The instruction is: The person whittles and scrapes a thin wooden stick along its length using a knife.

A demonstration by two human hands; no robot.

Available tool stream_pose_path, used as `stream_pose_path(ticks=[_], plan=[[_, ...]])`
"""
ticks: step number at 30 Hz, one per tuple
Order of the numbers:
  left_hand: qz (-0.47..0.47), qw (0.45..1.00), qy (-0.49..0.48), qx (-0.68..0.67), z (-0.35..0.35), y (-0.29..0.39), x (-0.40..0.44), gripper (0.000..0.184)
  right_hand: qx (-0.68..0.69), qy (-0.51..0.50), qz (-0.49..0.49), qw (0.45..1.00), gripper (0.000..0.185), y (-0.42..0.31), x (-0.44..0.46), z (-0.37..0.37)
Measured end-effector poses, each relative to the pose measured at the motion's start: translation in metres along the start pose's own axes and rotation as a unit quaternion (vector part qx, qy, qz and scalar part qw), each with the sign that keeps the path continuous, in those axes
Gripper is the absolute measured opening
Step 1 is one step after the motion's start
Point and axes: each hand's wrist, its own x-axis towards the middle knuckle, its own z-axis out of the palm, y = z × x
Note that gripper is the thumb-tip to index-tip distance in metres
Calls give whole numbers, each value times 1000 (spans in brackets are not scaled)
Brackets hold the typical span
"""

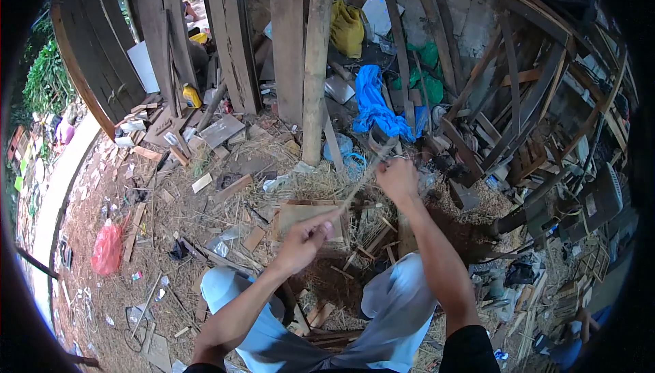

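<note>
A thin, pale strip (pixel 356 191), perhaps bamboo or wood and blurred by motion, stretches slantwise between my hands. My left hand (pixel 303 242), above my left knee, is closed with thumb and fingers near the strip's lower end. Farther forward, my right hand (pixel 399 178) is closed beside the strip's upper end. What its fingers hold is hidden; a blurred greyish shape (pixel 383 142) shows just beyond them. Below the strip lies a flat wooden board (pixel 290 217) among straw-like shavings.
A round post (pixel 315 73) stands ahead, with a blue plastic sheet (pixel 374 100) to its right. Dark wooden slats (pixel 515 93) lean at the right. A red plastic bag (pixel 107 249) lies at the left. Wood scraps and shavings litter the ground.
</note>
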Motion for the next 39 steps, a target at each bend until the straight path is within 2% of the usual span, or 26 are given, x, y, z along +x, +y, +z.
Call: stream_pose_path(ticks=[2, 4, 5, 6, 7, 9, 10, 12, 13, 15, 18, 20, 22, 24, 26, 27, 28, 29, 30, 32, 33, 39], plan=[[13, 999, 9, -30, -4, 0, 5, 32, 126, -48, 1, 991, 35, -2, -3, 12], [-87, 983, 2, -159, -9, 12, 5, 31, 159, -22, -15, 987, 37, 13, 9, 45], [-77, 982, 6, -174, -8, 11, 6, 31, 336, -87, 14, 938, 36, 11, 8, 44], [-76, 982, 6, -173, -9, 11, 6, 31, 499, -152, 42, 852, 36, 4, 4, 36], [-97, 978, 1, -182, -10, 9, 6, 32, 499, -152, 42, 852, 36, -1, 1, 26], [-122, 973, -4, -196, -9, 7, 5, 33, 636, -183, 21, 750, 31, -23, -13, -13], [-136, 973, -9, -187, -9, 7, 4, 33, 634, -186, 25, 750, 31, -23, -14, -12], [-155, 972, -15, -178, -7, 9, 1, 33, 614, -163, -37, 771, 26, -23, -18, -10], [-144, 971, -20, -188, -6, 10, 0, 33, 644, -181, -21, 743, 22, -23, -19, -12], [-135, 970, -24, -199, -3, 14, 0, 33, 627, -181, -28, 757, 23, -23, -21, -13], [-90, 983, 26, -156, 1, 15, 1, 33, 596, -178, -50, 781, 23, -27, -25, -14], [-30, 991, 18, -132, 1, 12, 1, 34, 581, -176, -60, 792, 24, -31, -28, -15], [-50, 987, 17, -153, 0, 17, 0, 35, 628, -173, -53, 757, 25, -34, -31, -16], [-69, 982, 16, -173, -3, 20, 0, 36, 627, -157, -48, 762, 24, -33, -30, -11], [-92, 956, 22, -277, -5, 20, 1, 39, 624, -143, -43, 767, 24, -33, -32, -5], [-93, 956, 23, -277, -5, 20, 1, 39, 475, -90, -156, 861, 22, -32, -38, -2], [-107, 949, 29, -296, -4, 19, 2, 40, 304, -33, -262, 915, 19, -32, -43, 2], [-122, 940, 35, -316, -3, 19, 3, 41, 263, -50, -316, 910, 14, -35, -48, 9], [-123, 940, 35, -316, -1, 19, 3, 41, 263, -51, -315, 911, 14, -37, -54, 14], [-110, 923, 19, -367, 1, 18, 1, 39, 56, -39, -334, 940, 10, -47, -67, 18], [-113, 923, 19, -367, 0, 18, 1, 39, 34, -77, -297, 951, 10, -55, -65, 3], [-132, 912, 22, -387, -2, 20, 7, 37, 38, -31, -252, 967, 14, -56, -57, 1]])
